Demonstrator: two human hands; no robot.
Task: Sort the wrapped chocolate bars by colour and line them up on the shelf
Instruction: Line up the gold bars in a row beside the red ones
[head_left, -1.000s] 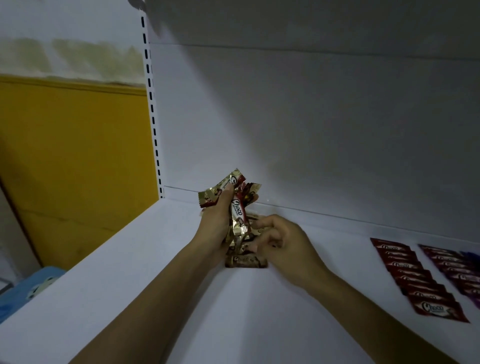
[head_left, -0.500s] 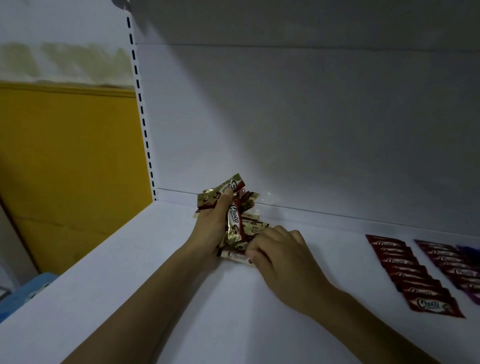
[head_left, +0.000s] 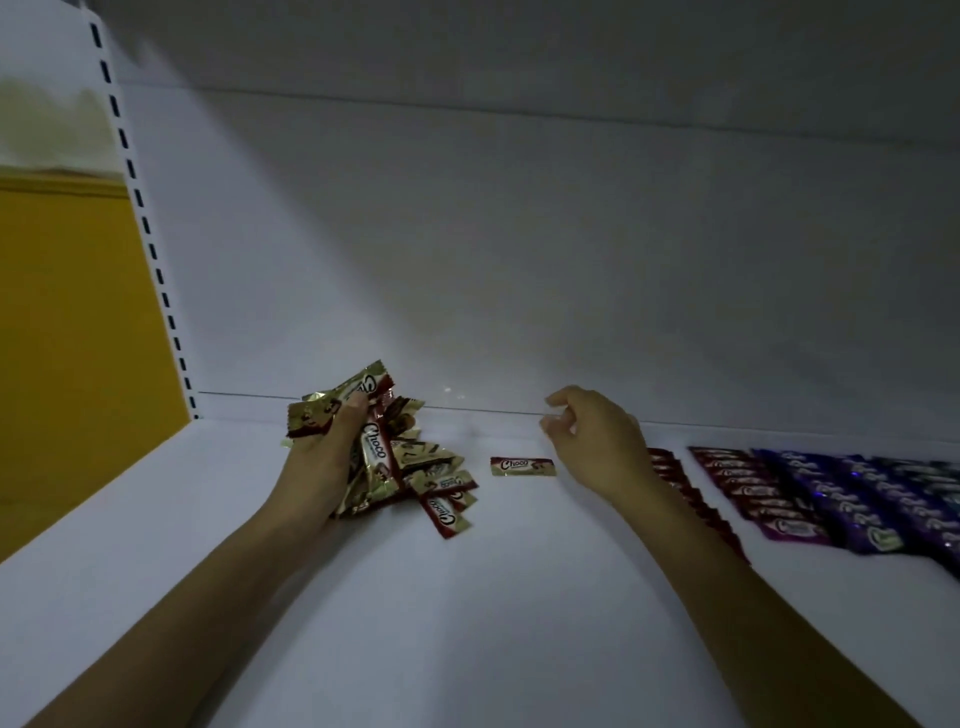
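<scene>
Right hand (head_left: 597, 441) off the bundle since half a second ago, swung out to its own side. One bar left behind on the board.

White shelf (head_left: 467, 623): runs under both forearms. White back panel (head_left: 519, 260) rises just beyond the fingertips.

Yellow wall (head_left: 67, 338) and slotted upright (head_left: 150, 249): well out past the left hand (head_left: 324, 457).

Purple rows (head_left: 857, 493): farthest out beyond the right hand, bars overlapping, lined front to back.

Second red row (head_left: 743, 483): between the purple and the right wrist. Red row (head_left: 662, 460): right beside that wrist, partly hidden behind the forearm.

Bundle of gold bars (head_left: 376, 452): left hand clamped round it, thumb and fingers curled over the upper wrappers. Lower ends fan out onto the shelf toward the right hand. Red-striped "Choco" wrappers showing.

Single gold bar (head_left: 522, 466): flat on the shelf between the two hands, nearer the right, just below its fingertips, not touched.

Right hand: fingers loosely curled, holding nothing, raised off the board.
</scene>
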